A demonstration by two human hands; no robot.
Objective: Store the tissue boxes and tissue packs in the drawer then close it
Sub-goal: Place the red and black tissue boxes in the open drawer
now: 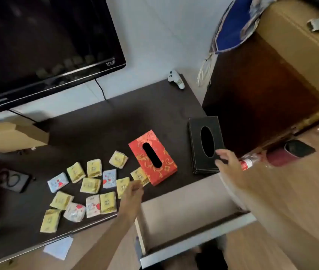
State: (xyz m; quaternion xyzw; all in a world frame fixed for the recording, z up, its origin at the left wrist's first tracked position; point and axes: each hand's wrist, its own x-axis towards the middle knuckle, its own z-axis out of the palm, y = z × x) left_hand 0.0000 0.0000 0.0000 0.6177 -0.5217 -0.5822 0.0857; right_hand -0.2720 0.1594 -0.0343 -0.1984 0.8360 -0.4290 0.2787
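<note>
A: Working from the left, what's the left hand up to?

B: Its fingers are pinched on a yellow tissue pack lying against the near corner of the red tissue box. I'd lift it clear before swinging toward the open drawer, so the red box isn't nudged.

A: And the right hand?

B: Spread open over the near end of the black tissue box; whether it touches, I can't tell (the frame is blurred there). Grip it across the short sides and lay it flat at the back of the drawer, leaving room.

A: The count?

B: Two boxes on the table. Packs: ten yellow and four white printed ones, I make it. The drawer looks bare.
</note>
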